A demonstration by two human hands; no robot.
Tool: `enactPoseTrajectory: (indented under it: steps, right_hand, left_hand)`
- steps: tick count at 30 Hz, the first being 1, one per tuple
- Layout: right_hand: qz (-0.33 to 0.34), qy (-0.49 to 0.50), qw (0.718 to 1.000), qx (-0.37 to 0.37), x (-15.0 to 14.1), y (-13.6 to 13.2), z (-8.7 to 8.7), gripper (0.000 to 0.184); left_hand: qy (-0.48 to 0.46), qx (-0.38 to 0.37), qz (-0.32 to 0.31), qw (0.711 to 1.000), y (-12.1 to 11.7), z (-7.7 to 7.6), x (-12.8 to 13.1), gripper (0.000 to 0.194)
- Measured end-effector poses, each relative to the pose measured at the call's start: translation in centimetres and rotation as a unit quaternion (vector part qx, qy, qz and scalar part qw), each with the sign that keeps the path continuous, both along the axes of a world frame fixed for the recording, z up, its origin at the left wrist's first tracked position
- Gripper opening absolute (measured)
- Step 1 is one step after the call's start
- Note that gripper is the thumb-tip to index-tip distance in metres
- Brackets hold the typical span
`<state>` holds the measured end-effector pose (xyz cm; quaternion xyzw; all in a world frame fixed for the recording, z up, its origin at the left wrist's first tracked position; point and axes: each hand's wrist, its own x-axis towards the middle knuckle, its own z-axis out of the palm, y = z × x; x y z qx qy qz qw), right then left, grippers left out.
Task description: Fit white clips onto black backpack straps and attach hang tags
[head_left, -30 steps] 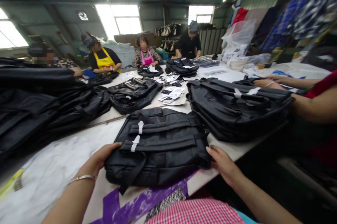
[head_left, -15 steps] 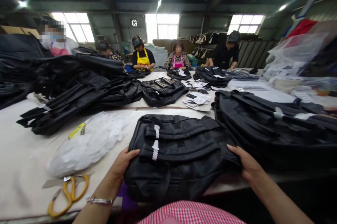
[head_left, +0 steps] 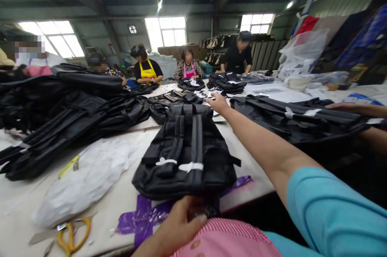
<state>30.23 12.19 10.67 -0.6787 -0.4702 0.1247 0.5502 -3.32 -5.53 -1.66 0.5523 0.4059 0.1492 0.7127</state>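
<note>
A black backpack (head_left: 208, 144) lies on the table before me, straps up, its top pointing away. White strips are wrapped round its two shoulder straps. By its bottom edge is my left hand (head_left: 183, 218), thumb apart from the fingers, whose tips are partly hidden at the bag. Past the bag's top, my right hand (head_left: 218, 103) stretches out to the pile of white and black paper tags (head_left: 201, 94), fingers apart. Whether it touches a tag, I cannot tell.
Black bags are heaped at left (head_left: 75, 124) and right (head_left: 290, 116). Another person's hand (head_left: 344, 106) rests by the right heap. A clear bag of white pieces (head_left: 87, 180) and yellow-handled scissors (head_left: 72, 237) lie at left. Purple tape (head_left: 143, 216) covers the table's front edge.
The backpack has been turned from sideways to pointing away from me. Both hands have left its sides: the right reached forward to the tags, the left moved to the bag's bottom edge.
</note>
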Motion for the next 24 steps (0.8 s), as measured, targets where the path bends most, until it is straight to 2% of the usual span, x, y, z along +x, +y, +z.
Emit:
enactPoseTrajectory:
  steps: [2, 3, 4, 6, 8, 9, 10, 12, 15, 17, 20, 22, 24]
  right_hand:
    - [0.034, -0.039, 0.999, -0.003, -0.8, -0.2, -1.8, 0.042]
    - [0.055, -0.055, 0.997, -0.01, -1.2, -0.9, -3.1, 0.04]
    - [0.075, -0.068, 0.995, -0.019, -1.4, -2.1, -4.5, 0.037]
    - [0.118, -0.101, 0.987, -0.031, -1.6, -5.4, -7.3, 0.027]
    - [0.158, -0.153, 0.975, -0.031, -1.2, -9.7, -9.6, 0.021]
    - [0.168, -0.169, 0.971, -0.032, -0.9, -12.0, -10.6, 0.02]
    - [0.175, -0.181, 0.967, -0.033, -0.7, -14.2, -11.6, 0.021]
    - [0.191, -0.23, 0.954, -0.014, -0.4, -18.3, -13.5, 0.029]
    - [0.239, -0.338, 0.91, -0.017, -0.5, -22.6, -16.4, 0.064]
    - [0.251, -0.391, 0.884, -0.042, -0.8, -23.9, -18.1, 0.078]
    - [0.239, -0.432, 0.867, -0.068, -0.7, -23.8, -19.3, 0.069]
    - [0.248, -0.444, 0.857, -0.087, -0.3, -23.0, -19.1, 0.063]
    - [0.27, -0.455, 0.842, -0.104, 0.3, -21.9, -18.3, 0.056]
  left_hand:
    - [0.017, 0.096, -0.178, 0.979, 0.2, 1.5, 0.6, 0.019]
    - [0.028, 0.16, -0.225, 0.961, 0.6, 2.2, 0.5, 0.02]
    - [0.039, 0.228, -0.22, 0.948, 1.2, 2.6, 0.1, 0.022]
    - [0.058, 0.345, -0.091, 0.932, 2.8, 2.8, -1.0, 0.022]
    - [0.073, 0.428, 0.021, 0.901, 4.4, 2.0, -2.1, 0.024]
    - [0.079, 0.459, 0.045, 0.884, 5.0, 1.3, -2.4, 0.028]
    - [0.086, 0.488, 0.037, 0.868, 5.4, 0.5, -2.6, 0.034]
    - [0.112, 0.548, -0.039, 0.828, 5.6, -1.1, -2.5, 0.045]
    - [0.193, 0.635, -0.158, 0.732, 5.4, -3.0, -1.6, 0.059]
    - [0.244, 0.667, -0.197, 0.676, 5.4, -3.6, -1.3, 0.067]
    - [0.272, 0.68, -0.246, 0.635, 5.9, -3.8, -1.4, 0.07]
    - [0.27, 0.674, -0.274, 0.631, 6.7, -3.4, -1.6, 0.064]
    - [0.268, 0.646, -0.292, 0.652, 7.8, -2.6, -1.7, 0.052]
